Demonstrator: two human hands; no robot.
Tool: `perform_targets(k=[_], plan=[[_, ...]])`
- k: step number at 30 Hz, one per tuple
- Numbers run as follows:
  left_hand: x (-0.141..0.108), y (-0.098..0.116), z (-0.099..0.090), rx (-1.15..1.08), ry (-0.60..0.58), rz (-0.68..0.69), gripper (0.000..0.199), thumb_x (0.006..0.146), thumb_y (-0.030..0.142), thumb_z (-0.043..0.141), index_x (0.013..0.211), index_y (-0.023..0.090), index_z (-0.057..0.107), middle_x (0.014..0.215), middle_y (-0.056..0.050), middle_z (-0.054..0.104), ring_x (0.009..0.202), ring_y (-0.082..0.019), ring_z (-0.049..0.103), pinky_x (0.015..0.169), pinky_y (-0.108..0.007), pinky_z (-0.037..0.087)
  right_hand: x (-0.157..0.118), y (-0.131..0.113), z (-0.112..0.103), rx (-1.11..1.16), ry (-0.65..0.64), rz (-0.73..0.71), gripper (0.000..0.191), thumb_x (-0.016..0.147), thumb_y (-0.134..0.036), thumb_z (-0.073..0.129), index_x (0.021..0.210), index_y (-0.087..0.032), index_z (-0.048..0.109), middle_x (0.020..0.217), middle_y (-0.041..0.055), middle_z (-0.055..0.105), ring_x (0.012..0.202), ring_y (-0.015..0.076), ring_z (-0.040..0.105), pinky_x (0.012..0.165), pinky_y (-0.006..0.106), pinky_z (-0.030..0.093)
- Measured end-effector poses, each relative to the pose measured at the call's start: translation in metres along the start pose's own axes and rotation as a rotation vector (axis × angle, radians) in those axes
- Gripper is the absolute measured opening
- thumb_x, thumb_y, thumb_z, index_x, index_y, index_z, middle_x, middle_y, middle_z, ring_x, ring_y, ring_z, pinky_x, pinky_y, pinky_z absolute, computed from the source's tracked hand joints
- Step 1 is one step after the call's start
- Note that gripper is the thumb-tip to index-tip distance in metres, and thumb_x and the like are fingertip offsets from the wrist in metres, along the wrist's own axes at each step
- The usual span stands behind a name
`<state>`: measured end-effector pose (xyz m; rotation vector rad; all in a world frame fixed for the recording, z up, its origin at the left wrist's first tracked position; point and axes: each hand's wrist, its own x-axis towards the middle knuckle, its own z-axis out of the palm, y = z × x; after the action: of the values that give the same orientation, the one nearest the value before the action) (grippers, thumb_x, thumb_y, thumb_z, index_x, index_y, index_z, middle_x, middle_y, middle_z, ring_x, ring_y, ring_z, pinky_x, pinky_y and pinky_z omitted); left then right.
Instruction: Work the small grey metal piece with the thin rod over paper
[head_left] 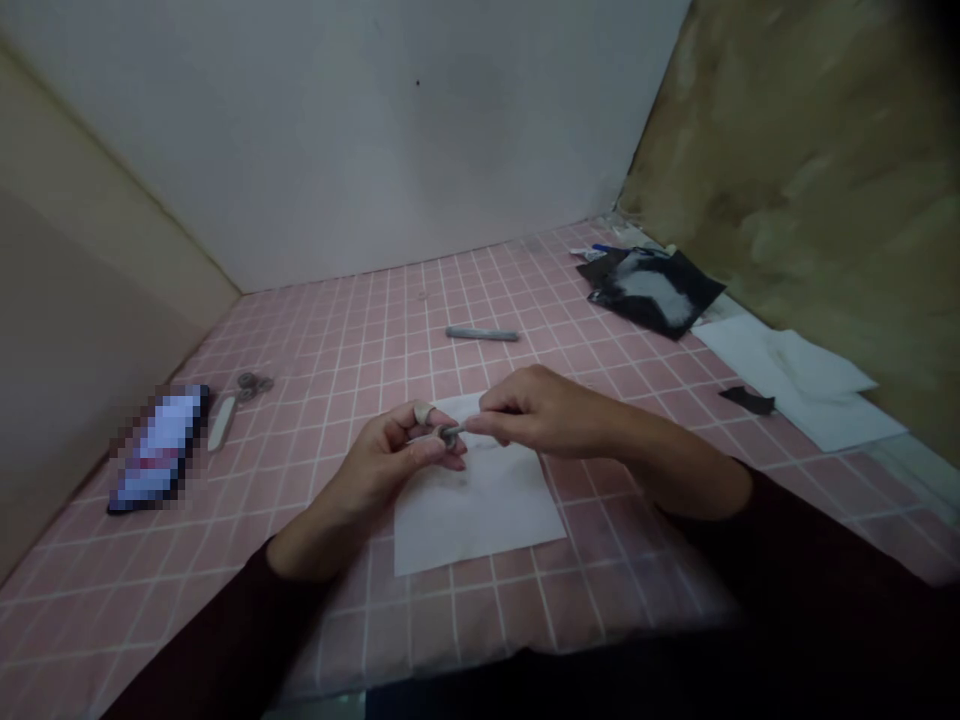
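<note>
My left hand pinches a small grey ring-shaped piece between thumb and fingers; its exact kind is too small to make out. A pale band wraps one finger of this hand. From the right, my right hand is closed on a thin grey strip or stick, whose far end meets the ring-shaped piece. Most of that strip is hidden by the fingers. Both hands are just above a white sheet of paper, which carries faint grey smudges.
A grey rod lies beyond the hands on the pink checked tablecloth. Left are a blurred-out phone, a white flat stick and small grey round pieces. Right are dusty black sheets, white papers and a dark scrap.
</note>
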<state>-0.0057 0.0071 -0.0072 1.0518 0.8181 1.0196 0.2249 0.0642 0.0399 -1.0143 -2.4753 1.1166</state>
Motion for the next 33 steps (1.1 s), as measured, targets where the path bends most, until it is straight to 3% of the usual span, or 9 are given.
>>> perform_targets(k=[6,10,16,23,29,33], plan=[[-0.001,0.0,0.001,-0.062,-0.038,0.016,0.017,0.082,0.021,0.078,0.095,0.018,0.068,0.083,-0.002,0.074,0.072,-0.012,0.07,0.071,-0.021,0.058,-0.003,0.004,-0.005,0.002,-0.033,0.033,0.042,0.094,-0.035,0.055,0.057,-0.015,0.054,0.051,-0.0053,0.039,0.053,0.008,0.036,0.059,0.029,0.023],[-0.001,-0.002,0.002,-0.07,0.005,-0.026,0.019,0.081,0.019,0.079,0.097,0.017,0.07,0.087,-0.003,0.074,0.081,-0.013,0.071,0.075,-0.022,0.06,-0.002,0.0,-0.001,-0.058,-0.006,0.054,0.043,0.095,-0.032,0.056,0.055,-0.015,0.05,0.05,-0.0052,0.039,0.053,0.0078,0.036,0.059,0.029,0.022],[0.0,-0.001,0.002,-0.071,0.059,-0.067,0.013,0.083,0.022,0.077,0.093,0.017,0.071,0.086,-0.003,0.072,0.08,-0.014,0.07,0.076,-0.024,0.06,-0.002,-0.004,0.001,-0.116,0.005,0.071,0.048,0.095,-0.032,0.057,0.053,-0.016,0.039,0.051,-0.0052,0.034,0.054,0.0078,0.031,0.059,0.031,0.019],[0.0,-0.005,0.003,-0.045,0.073,-0.067,0.023,0.074,0.016,0.083,0.093,0.017,0.07,0.091,-0.001,0.072,0.08,-0.013,0.072,0.08,-0.024,0.059,0.0,-0.009,0.008,-0.11,-0.004,0.129,0.044,0.093,-0.034,0.054,0.054,-0.015,0.05,0.051,-0.0025,0.044,0.053,0.0082,0.036,0.058,0.031,0.021],[-0.001,-0.003,0.003,0.066,0.135,0.042,0.023,0.074,0.011,0.082,0.091,0.018,0.069,0.094,-0.001,0.073,0.085,-0.012,0.07,0.078,-0.021,0.056,-0.001,-0.004,0.0,-0.005,-0.114,0.183,0.044,0.093,-0.035,0.053,0.054,-0.015,0.055,0.049,-0.0029,0.041,0.051,0.0088,0.039,0.057,0.028,0.026],[-0.001,-0.004,0.002,0.151,0.1,0.153,0.022,0.073,0.011,0.083,0.09,0.019,0.07,0.094,-0.002,0.071,0.086,-0.013,0.067,0.078,-0.023,0.056,0.001,-0.004,0.001,0.066,-0.149,0.208,0.044,0.094,-0.035,0.051,0.055,-0.015,0.056,0.047,-0.0034,0.041,0.05,0.0088,0.039,0.057,0.028,0.028]])
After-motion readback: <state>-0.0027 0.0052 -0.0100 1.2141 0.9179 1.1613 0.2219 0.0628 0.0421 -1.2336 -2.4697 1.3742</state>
